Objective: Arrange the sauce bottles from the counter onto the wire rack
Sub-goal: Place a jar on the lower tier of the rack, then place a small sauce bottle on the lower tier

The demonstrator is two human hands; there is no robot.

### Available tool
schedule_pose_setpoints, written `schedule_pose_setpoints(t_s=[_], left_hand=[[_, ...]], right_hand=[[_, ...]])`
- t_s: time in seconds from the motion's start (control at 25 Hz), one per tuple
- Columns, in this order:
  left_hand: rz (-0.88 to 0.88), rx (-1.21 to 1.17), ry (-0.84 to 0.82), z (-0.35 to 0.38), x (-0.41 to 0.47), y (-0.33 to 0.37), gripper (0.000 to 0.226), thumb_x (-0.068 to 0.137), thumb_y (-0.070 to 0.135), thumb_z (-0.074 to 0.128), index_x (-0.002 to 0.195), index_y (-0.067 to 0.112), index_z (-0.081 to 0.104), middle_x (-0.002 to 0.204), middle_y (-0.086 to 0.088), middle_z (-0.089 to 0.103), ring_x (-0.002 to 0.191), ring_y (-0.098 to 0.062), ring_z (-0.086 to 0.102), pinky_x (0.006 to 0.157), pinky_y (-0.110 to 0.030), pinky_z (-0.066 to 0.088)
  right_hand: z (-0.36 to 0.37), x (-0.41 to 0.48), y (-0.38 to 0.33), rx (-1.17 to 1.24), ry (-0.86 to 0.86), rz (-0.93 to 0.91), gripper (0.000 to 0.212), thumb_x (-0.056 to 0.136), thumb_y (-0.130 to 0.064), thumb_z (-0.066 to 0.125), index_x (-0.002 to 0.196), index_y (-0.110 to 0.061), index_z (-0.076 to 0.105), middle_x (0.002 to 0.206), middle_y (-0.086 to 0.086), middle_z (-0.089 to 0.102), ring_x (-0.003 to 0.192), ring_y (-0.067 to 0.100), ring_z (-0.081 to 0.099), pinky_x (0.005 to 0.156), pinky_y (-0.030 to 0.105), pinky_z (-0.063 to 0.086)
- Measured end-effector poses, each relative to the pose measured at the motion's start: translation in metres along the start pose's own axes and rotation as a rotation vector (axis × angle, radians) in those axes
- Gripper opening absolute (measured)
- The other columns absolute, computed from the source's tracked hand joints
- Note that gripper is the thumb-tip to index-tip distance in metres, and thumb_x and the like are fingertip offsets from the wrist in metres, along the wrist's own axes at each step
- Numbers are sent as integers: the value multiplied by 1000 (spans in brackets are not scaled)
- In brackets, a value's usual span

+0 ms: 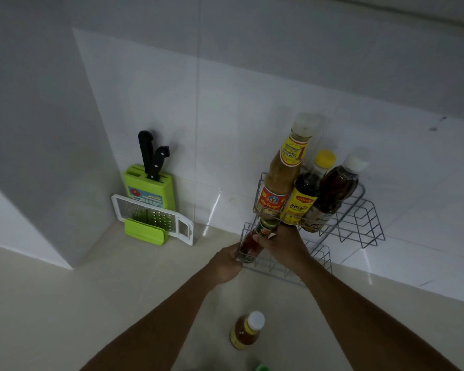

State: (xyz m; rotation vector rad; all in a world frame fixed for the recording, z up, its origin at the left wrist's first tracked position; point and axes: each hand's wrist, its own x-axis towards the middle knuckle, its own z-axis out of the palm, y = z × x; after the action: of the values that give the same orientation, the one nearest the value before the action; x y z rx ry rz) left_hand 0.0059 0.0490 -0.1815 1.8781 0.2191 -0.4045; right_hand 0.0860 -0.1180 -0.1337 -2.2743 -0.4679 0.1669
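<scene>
I am closing my right hand (pixel 281 243) around the neck of a small dark-red glass sauce bottle with a green cap (pixel 253 241), and I am seating it in the left end of the lower tier of the grey two-tier wire rack (pixel 359 220). My left hand (pixel 225 263) is cupping the front left corner of that lower tier; its fingers are mostly hidden behind the bottle and wires, so I cannot tell whether they are clamping the wire or only bracing it.

To do this step well, I am keeping the bottle upright, lowering its base squarely inside the front rail, and steadying the rack so it is not sliding on the pale beige counter (pixel 118 303). The cap is passing just under the upper tier, so I am judging that a tilt here could knock the bottles above.

Count, working outward. Upper tier: three bottles, namely a tall tan sauce bottle with a red-and-yellow label (pixel 280 178), a dark sauce bottle with a yellow cap and yellow label (pixel 306 194), and a dark brown plastic bottle with a white cap (pixel 335 188). Lower tier: one bottle, the one in hand. On the counter, near me: one amber bottle with a white cap and yellow label (pixel 245 332), not yet racked. A green object at the bottom edge is too cropped to identify.

In the corner: one green knife block (pixel 145 187) holding two black-handled knives (pixel 152 158), and one white grater (pixel 156 218).
</scene>
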Motion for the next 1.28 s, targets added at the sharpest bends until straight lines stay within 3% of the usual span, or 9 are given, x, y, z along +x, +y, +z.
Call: schedule_pose_setpoints(t_s=[0.4, 0.6, 0.72, 0.8, 0.88, 0.96, 1.08, 1.2, 1.28], left_hand=[[-13, 14, 3, 3, 3, -6, 72, 84, -2, 48, 150, 28, 38, 147, 0, 51, 135, -18, 48, 106, -29, 41], [-49, 82, 17, -5, -16, -27, 62, 93, 8, 50, 152, 19, 34, 155, -5, 42, 138, -21, 46, 109, -28, 41], [-31, 124, 31, -14, -48, -50, 52, 93, 8, 52, 142, 25, 50, 136, -2, 61, 119, -12, 60, 89, -18, 51], [-24, 127, -7, -17, -72, -65, 49, 91, 6, 53, 130, 36, 59, 123, 1, 67, 111, -11, 64, 91, -27, 56], [-6, 107, -28, -19, -94, -77, 54, 85, 10, 53, 111, 55, 65, 114, 0, 72, 110, -15, 67, 97, -40, 54], [13, 82, -17, -24, -105, -86, 57, 78, 12, 51, 100, 62, 66, 108, 2, 74, 108, -18, 68, 97, -47, 54], [39, 68, -11, -25, -120, -79, 55, 79, 3, 52, 106, 49, 67, 106, -2, 73, 112, -23, 66, 100, -51, 51], [38, 70, -40, -17, -134, -64, 54, 88, -11, 49, 111, 35, 64, 109, -7, 71, 118, -27, 63, 105, -47, 49], [39, 68, -60, -9, -144, -51, 50, 89, -10, 54, 118, 30, 61, 115, -9, 68, 117, -27, 62, 104, -44, 50]], right_hand=[[15, 6, 6, -42, 24, 30, 54, 72, -42, 85, 118, -22, 65, 112, -7, 72, 101, 10, 67, 89, 42, 58], [5, -17, 1, 79, 39, 199, 57, 76, -26, 85, 128, -20, 62, 117, -5, 71, 86, 7, 68, 76, 27, 54], [-5, -57, -7, 180, 167, 169, 39, 86, -18, 77, 123, -21, 65, 109, -5, 73, 82, 0, 68, 68, 18, 52], [-9, -93, -14, 154, 199, 92, 21, 90, -19, 73, 109, -27, 71, 98, -12, 75, 79, -2, 69, 67, 16, 53], [-11, -133, -26, 128, 113, 16, 14, 90, -31, 73, 104, -32, 71, 93, -17, 74, 76, 1, 69, 63, 15, 53], [-7, -161, -33, 75, -62, 1, 29, 85, -48, 73, 111, -39, 68, 100, -20, 72, 69, 6, 70, 60, 18, 53], [6, -179, -33, -117, -215, 19, 46, 77, -52, 73, 120, -45, 59, 106, -18, 68, 73, 6, 68, 67, 26, 55], [11, -185, -42, -117, -134, 5, 25, 82, -29, 75, 106, -32, 67, 94, -8, 71, 79, 4, 66, 71, 35, 59], [6, -187, -51, -75, -42, 5, 20, 82, -22, 77, 99, -27, 69, 89, -6, 73, 76, 0, 65, 65, 27, 54]])
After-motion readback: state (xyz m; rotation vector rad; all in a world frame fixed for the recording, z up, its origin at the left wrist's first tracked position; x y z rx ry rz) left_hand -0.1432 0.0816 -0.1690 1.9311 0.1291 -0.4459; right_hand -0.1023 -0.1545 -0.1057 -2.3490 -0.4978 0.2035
